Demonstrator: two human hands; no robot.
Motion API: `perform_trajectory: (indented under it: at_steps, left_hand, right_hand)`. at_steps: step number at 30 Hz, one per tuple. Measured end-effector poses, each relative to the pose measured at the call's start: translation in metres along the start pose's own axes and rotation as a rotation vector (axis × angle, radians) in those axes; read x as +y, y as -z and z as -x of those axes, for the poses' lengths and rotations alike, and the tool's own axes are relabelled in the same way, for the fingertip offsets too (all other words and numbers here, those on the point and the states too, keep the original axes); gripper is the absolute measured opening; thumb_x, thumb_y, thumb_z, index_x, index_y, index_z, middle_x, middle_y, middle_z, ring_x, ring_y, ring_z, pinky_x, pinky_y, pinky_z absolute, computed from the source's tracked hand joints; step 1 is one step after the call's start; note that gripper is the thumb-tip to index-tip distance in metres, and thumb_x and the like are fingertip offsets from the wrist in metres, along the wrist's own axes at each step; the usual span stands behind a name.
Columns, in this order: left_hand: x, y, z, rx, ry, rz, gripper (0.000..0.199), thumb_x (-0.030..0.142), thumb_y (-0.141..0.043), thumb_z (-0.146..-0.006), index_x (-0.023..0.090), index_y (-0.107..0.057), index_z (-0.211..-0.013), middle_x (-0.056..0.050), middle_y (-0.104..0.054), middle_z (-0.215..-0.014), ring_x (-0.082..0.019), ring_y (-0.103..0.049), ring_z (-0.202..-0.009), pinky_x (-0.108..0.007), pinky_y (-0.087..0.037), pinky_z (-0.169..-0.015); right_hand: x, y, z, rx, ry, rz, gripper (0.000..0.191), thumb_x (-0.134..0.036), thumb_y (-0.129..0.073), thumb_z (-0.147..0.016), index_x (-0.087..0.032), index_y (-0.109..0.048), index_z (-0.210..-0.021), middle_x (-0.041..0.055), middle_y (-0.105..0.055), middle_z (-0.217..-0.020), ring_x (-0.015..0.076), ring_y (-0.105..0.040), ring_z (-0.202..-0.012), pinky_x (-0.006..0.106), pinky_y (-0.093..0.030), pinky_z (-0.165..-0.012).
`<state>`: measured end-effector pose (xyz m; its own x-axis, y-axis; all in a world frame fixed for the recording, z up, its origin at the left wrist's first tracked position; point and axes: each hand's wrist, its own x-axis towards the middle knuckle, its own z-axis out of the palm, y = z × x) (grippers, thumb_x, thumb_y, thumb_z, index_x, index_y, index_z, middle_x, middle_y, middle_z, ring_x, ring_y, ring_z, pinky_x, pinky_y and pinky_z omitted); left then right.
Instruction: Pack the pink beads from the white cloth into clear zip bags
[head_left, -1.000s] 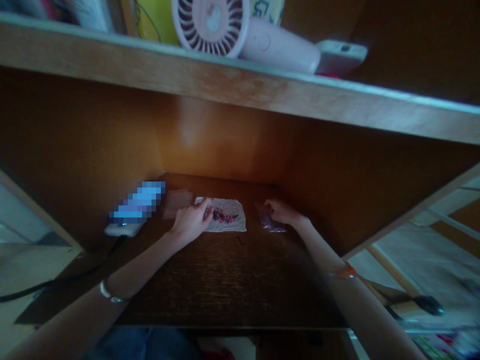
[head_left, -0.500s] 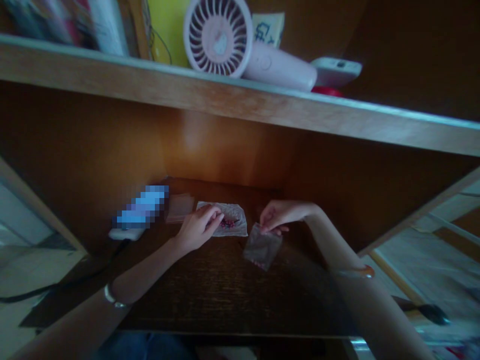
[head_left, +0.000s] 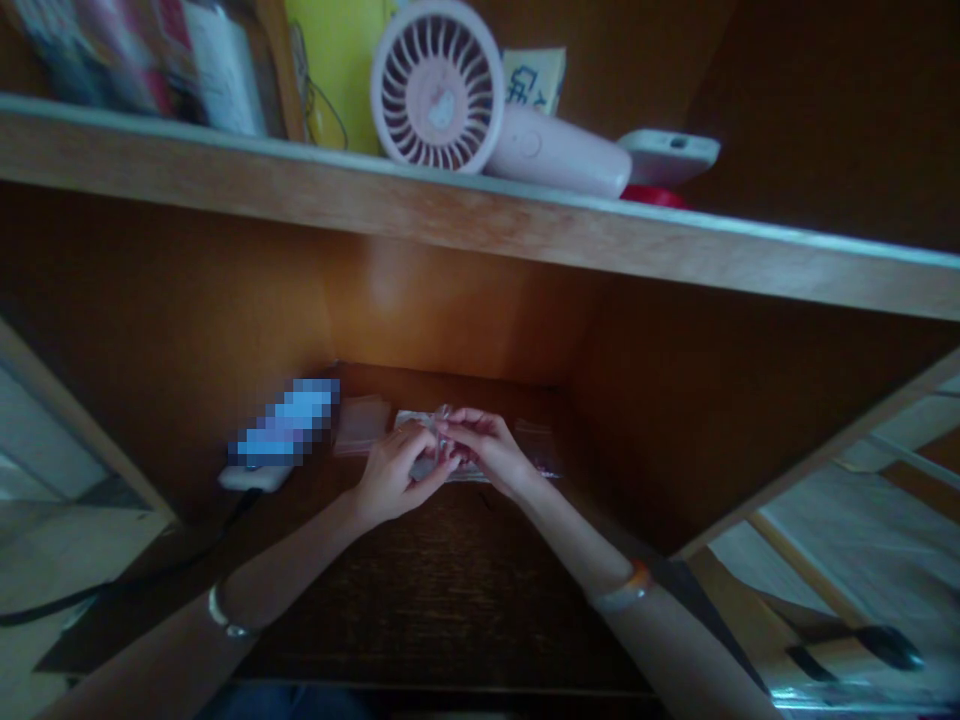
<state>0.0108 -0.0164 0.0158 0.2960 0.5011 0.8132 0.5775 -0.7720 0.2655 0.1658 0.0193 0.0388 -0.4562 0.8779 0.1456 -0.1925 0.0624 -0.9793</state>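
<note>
Bringing the right hand in to meet the left hand just above the white sheet, after dangling a clear packet well to the right half a second ago. Pinching a small clear bag with the right fingers, nearly closed; curling the left ones loosely beside it, too blurred to tell whether gripping too, or whether handling the same packet as before. Covering most of the pink and dark beads on the sheet. Leaving another packet on the tabletop to the right, clear of both hands. Suggesting, as a judgement, a shift from one-handed carrying to close two-handed handling.
</note>
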Motion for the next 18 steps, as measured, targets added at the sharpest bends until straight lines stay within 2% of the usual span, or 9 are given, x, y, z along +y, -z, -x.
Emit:
perform_trajectory:
  at_steps: [3, 5, 8, 12, 18]
  left_hand:
    - [-0.001, -0.002, 0.001, -0.026, 0.042, 0.014, 0.013, 0.023, -0.047, -0.088, 0.018, -0.047, -0.076, -0.002, -0.053, -0.070, -0.014, -0.051, -0.067, -0.026, -0.042, -0.063]
    - [-0.003, -0.002, 0.002, -0.063, 0.060, 0.048, 0.013, 0.023, -0.044, -0.090, 0.018, -0.049, -0.080, -0.003, -0.054, -0.074, -0.015, -0.052, -0.071, -0.028, -0.043, -0.066]
    - [-0.005, -0.003, 0.003, -0.096, 0.072, 0.091, 0.013, 0.022, -0.040, -0.092, 0.018, -0.050, -0.084, -0.003, -0.054, -0.077, -0.015, -0.052, -0.073, -0.028, -0.043, -0.068]
    - [-0.001, -0.002, 0.001, -0.134, 0.039, 0.113, 0.014, 0.020, -0.037, -0.092, 0.018, -0.048, -0.085, -0.003, -0.053, -0.076, -0.015, -0.052, -0.072, -0.029, -0.044, -0.067]
    - [0.009, 0.001, 0.000, -0.207, -0.084, 0.073, 0.008, 0.018, -0.039, -0.089, 0.017, -0.047, -0.089, -0.006, -0.056, -0.082, -0.018, -0.054, -0.078, -0.033, -0.047, -0.071]
  right_hand:
    - [0.012, -0.015, 0.007, 0.260, 0.341, 0.147, 0.021, -0.033, -0.061, -0.078, -0.018, -0.052, -0.067, -0.0020, -0.054, -0.068, 0.0085, -0.051, -0.058, 0.022, -0.043, -0.055]
    - [0.018, -0.021, 0.015, 0.352, 0.460, 0.285, 0.019, -0.031, -0.056, -0.082, -0.019, -0.053, -0.069, -0.0018, -0.052, -0.068, 0.0096, -0.049, -0.061, 0.023, -0.042, -0.058]
    - [0.025, -0.026, 0.027, 0.364, 0.497, 0.414, 0.018, -0.030, -0.051, -0.087, -0.019, -0.053, -0.072, -0.0026, -0.048, -0.064, 0.0101, -0.044, -0.058, 0.023, -0.039, -0.055]
    - [0.029, -0.031, 0.036, 0.355, 0.547, 0.397, 0.019, -0.027, -0.047, -0.089, -0.019, -0.051, -0.073, -0.0028, -0.047, -0.064, 0.0102, -0.044, -0.058, 0.024, -0.038, -0.055]
    - [0.032, -0.030, 0.039, 0.366, 0.607, 0.391, 0.023, -0.023, -0.043, -0.091, -0.019, -0.048, -0.069, -0.0031, -0.045, -0.063, 0.0099, -0.043, -0.059, 0.024, -0.039, -0.057]
